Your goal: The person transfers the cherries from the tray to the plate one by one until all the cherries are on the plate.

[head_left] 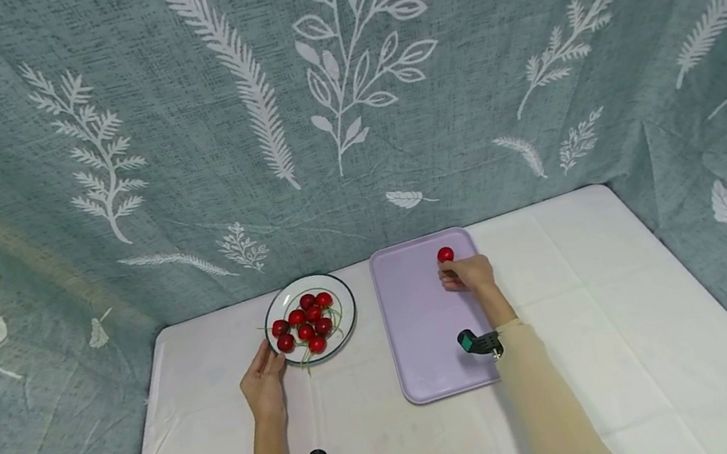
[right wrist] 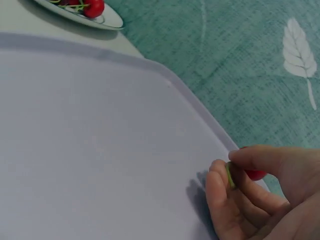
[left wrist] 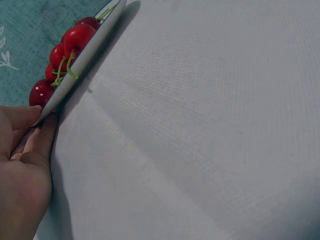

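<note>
Head view. One white plate [head_left: 345,301] with a dark rim is recorded on the white tablecloth [head_left: 641,308]; nine red cherries [head_left: 304,320] with green stems are counted on it. One lilac tray [head_left: 425,330] lies just to the plate's right. One single cherry [head_left: 444,254] is seen at the tray's far end, at the fingertips of the right hand [head_left: 468,272], whose fingers are curled toward it. The left hand [head_left: 263,378] is laid at the plate's near-left rim with fingers extended. Two dark wrist devices are noted, one per forearm.

Left wrist view. The plate [left wrist: 82,62] is seen edge-on; four cherries [left wrist: 75,37] are visible above its rim. The left hand's straight fingers [left wrist: 47,135] are shown touching the rim's underside, a contact not resolved from the head.

Right wrist view. The single cherry [right wrist: 255,174] is shown pinched between the thumb and curled fingers of the right hand [right wrist: 260,200] by its green stem, near the tray's [right wrist: 100,150] far edge. The stem is hidden from the head view. The plate's edge [right wrist: 107,21] is shown at top left.
</note>
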`<state>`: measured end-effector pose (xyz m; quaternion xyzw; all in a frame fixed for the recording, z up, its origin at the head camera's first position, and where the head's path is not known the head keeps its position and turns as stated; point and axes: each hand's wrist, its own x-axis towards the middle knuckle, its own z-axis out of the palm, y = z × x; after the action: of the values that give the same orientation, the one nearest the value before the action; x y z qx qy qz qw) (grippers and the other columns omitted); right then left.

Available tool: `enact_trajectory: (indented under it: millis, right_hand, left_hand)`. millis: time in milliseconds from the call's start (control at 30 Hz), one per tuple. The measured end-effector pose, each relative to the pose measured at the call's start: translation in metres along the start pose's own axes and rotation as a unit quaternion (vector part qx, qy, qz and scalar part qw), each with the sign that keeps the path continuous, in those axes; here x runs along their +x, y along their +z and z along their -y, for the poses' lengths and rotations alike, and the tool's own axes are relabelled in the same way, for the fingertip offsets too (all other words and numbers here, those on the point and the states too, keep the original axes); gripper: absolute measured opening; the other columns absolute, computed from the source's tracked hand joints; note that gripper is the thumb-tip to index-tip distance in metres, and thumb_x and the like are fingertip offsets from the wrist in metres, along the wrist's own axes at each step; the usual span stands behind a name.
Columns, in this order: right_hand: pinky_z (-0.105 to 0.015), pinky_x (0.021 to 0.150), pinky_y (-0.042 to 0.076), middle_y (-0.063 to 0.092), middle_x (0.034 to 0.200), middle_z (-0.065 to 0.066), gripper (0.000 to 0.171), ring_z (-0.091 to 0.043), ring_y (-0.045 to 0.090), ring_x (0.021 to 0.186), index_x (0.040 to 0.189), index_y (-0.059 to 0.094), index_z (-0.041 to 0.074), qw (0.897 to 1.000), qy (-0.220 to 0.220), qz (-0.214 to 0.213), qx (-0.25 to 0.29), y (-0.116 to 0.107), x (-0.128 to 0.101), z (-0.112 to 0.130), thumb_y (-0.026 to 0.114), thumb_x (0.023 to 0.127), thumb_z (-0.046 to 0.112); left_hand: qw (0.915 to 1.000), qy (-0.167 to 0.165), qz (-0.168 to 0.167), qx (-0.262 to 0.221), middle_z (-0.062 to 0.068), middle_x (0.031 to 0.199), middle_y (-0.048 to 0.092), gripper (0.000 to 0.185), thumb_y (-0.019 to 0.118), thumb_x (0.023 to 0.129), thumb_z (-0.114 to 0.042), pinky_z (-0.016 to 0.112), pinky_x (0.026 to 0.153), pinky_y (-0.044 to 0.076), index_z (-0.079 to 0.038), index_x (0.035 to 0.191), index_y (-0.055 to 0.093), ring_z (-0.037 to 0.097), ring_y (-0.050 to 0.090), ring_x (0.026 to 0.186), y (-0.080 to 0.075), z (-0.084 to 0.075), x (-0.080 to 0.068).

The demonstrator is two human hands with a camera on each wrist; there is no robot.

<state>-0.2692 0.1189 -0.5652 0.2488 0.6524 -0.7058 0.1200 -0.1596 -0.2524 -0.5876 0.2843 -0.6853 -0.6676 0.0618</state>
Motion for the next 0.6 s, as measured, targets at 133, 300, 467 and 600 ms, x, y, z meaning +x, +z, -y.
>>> enact_trajectory:
  millis: [133,300,467,600]
  right_hand:
    - [-0.018,0.052,0.059,0.066,0.058,-0.002,0.015,-0.006,0.063,0.047,0.083,0.070,-0.007,1.000,0.006,0.003,0.015,-0.0029,-0.0031,0.0015,0.071,0.088,0.007]
    - [-0.021,0.059,0.061,0.069,0.065,-0.005,0.023,-0.008,0.067,0.054,0.102,0.068,-0.013,0.999,0.014,0.018,0.046,-0.0031,-0.0033,0.0011,0.071,0.088,0.005]
    - [-0.021,0.068,0.061,0.073,0.073,-0.003,0.034,-0.009,0.071,0.066,0.120,0.062,-0.013,0.994,0.010,0.061,0.086,-0.0045,-0.0033,-0.0007,0.068,0.091,0.004]
    - [-0.019,0.069,0.061,0.073,0.076,0.001,0.038,-0.007,0.072,0.071,0.126,0.058,-0.012,0.992,0.000,0.083,0.093,-0.0042,-0.0042,-0.0019,0.065,0.093,0.006]
  left_hand:
    - [1.0000,0.002,-0.001,-0.002,0.014,0.150,0.043,0.053,0.056,0.096,-0.002,0.022,0.104,0.045,-0.004,0.147,0.042,0.024,0.043,0.137,0.0008,0.0008,-0.0002]
    - [1.0000,0.004,-0.003,0.001,0.014,0.150,0.043,0.053,0.056,0.096,-0.002,0.021,0.103,0.045,-0.004,0.147,0.043,0.024,0.044,0.136,0.0002,0.0009,-0.0003]
    - [1.0000,0.005,-0.006,0.005,0.015,0.149,0.044,0.052,0.057,0.096,-0.003,0.022,0.103,0.046,-0.004,0.146,0.044,0.024,0.045,0.136,0.0000,0.0010,-0.0008]
    - [0.9999,0.004,-0.006,0.007,0.014,0.149,0.044,0.052,0.056,0.096,-0.004,0.021,0.102,0.046,-0.005,0.147,0.043,0.023,0.045,0.136,0.0001,0.0010,-0.0014]
